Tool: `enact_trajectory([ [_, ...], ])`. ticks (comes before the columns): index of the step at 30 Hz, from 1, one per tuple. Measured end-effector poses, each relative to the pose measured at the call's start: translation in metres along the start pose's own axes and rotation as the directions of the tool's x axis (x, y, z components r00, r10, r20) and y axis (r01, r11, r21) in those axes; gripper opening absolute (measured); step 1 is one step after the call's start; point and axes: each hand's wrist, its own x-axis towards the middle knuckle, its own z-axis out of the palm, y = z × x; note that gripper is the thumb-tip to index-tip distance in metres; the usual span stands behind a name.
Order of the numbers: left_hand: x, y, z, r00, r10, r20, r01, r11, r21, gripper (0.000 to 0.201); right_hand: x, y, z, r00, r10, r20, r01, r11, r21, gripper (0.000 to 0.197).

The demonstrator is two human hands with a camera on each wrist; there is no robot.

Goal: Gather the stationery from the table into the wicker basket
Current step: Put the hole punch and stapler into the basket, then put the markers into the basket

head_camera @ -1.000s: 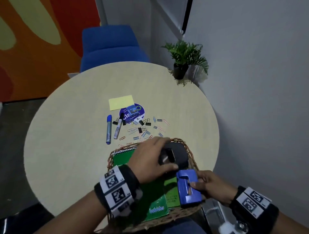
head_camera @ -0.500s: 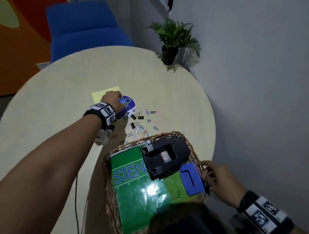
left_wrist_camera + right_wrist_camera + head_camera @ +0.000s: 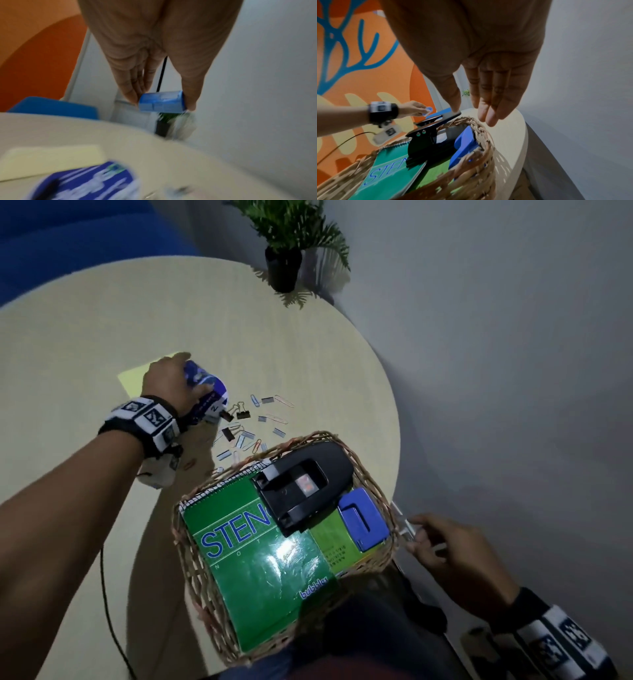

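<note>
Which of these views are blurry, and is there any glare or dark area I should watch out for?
Head view: dim overall, white glare on the green notebook cover in the wicker basket. Left wrist view: heavy motion blur, worst on the blue packet and table; the left hand is clearer. Right wrist view: sharpest, but the right hand is in shadow.

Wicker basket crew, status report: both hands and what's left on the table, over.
Left hand pinching a small blue pack above the table. Right hand open beside wicker basket. Clips loose on the table.
</note>
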Motion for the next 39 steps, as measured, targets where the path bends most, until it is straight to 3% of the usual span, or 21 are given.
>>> enact_trajectory([
  [2, -0.046, 0.026, -0.022, 0.994, 0.022, -0.105, -0.037, 0.988, -0.148, 0.074, -0.001, -0.001, -0.002, 1.0, -0.006, -0.022, 0.007, 0.998, 0.062, 0.027],
  [4, -0.111, 0.058, -0.032, 0.98, 0.14, -0.144, -0.175, 0.949, -0.264, 0.068, 0.0, -0.003, -0.005, 0.997, -0.043, -0.065, 0.051, 0.991, 0.126, 0.024],
  [5, -0.147, 0.075, -0.033, 0.964, 0.24, -0.112, -0.263, 0.919, -0.294, 0.066, 0.001, -0.004, -0.006, 0.995, -0.056, -0.08, 0.067, 0.986, 0.152, 0.023],
  [7, -0.21, 0.107, -0.025, 0.912, 0.405, 0.062, -0.374, 0.884, -0.28, 0.068, 0.005, -0.006, -0.007, 0.995, -0.06, -0.079, 0.076, 0.975, 0.207, 0.024],
  [9, -0.249, 0.129, -0.006, 0.841, 0.469, 0.269, -0.436, 0.883, -0.175, 0.069, 0.01, -0.004, -0.008, 0.993, -0.086, -0.085, 0.105, 0.962, 0.252, 0.025],
  [11, -0.264, 0.137, 0.017, 0.79, 0.464, 0.401, -0.471, 0.878, -0.088, 0.063, 0.015, -0.003, -0.011, 0.989, -0.113, -0.093, 0.134, 0.955, 0.263, 0.026],
  [15, -0.259, 0.146, 0.046, 0.737, 0.408, 0.539, -0.53, 0.843, 0.086, 0.046, 0.021, 0.003, -0.018, 0.983, -0.164, -0.085, 0.182, 0.94, 0.289, 0.025],
  [18, -0.258, 0.155, 0.053, 0.754, 0.388, 0.53, -0.555, 0.809, 0.196, 0.035, 0.026, 0.005, -0.023, 0.976, -0.214, -0.046, 0.218, 0.932, 0.288, 0.026],
  [21, -0.264, 0.151, 0.056, 0.795, 0.382, 0.471, -0.495, 0.857, 0.141, 0.042, 0.038, -0.005, -0.029, 0.956, -0.294, 0.012, 0.28, 0.92, 0.273, 0.025],
  [23, -0.268, 0.145, 0.052, 0.813, 0.395, 0.428, -0.462, 0.885, 0.062, 0.036, 0.049, -0.023, -0.033, 0.935, -0.349, 0.06, 0.321, 0.907, 0.273, 0.025],
  [26, -0.27, 0.123, 0.026, 0.906, 0.299, 0.298, -0.299, 0.953, -0.046, 0.033, 0.076, -0.064, -0.039, 0.889, -0.454, 0.058, 0.421, 0.861, 0.286, 0.024],
  [28, -0.262, 0.095, -0.002, 0.973, 0.155, 0.169, -0.135, 0.983, -0.126, 0.029, 0.1, -0.105, -0.035, 0.853, -0.52, 0.054, 0.487, 0.827, 0.281, 0.022],
  [30, -0.242, 0.056, -0.024, 0.997, -0.04, 0.063, 0.05, 0.986, -0.161, 0.024, 0.128, -0.154, -0.019, 0.819, -0.567, 0.084, 0.525, 0.802, 0.285, 0.019],
  [32, -0.215, 0.011, -0.038, 0.969, -0.245, -0.039, 0.231, 0.95, -0.209, 0.02, 0.154, -0.206, 0.007, 0.797, -0.582, 0.163, 0.533, 0.804, 0.265, 0.017],
  [34, -0.185, -0.029, -0.042, 0.912, -0.406, -0.057, 0.378, 0.887, -0.264, 0.023, 0.178, -0.252, 0.04, 0.804, -0.525, 0.281, 0.486, 0.851, 0.199, 0.017],
  [37, -0.141, -0.071, -0.032, 0.849, -0.529, 0.012, 0.507, 0.806, -0.306, 0.029, 0.214, -0.298, 0.093, 0.808, -0.387, 0.444, 0.412, 0.91, 0.045, 0.024],
  [39, -0.117, -0.082, -0.02, 0.831, -0.551, 0.075, 0.545, 0.782, -0.302, 0.029, 0.229, -0.311, 0.112, 0.833, -0.298, 0.467, 0.377, 0.923, -0.082, 0.035],
])
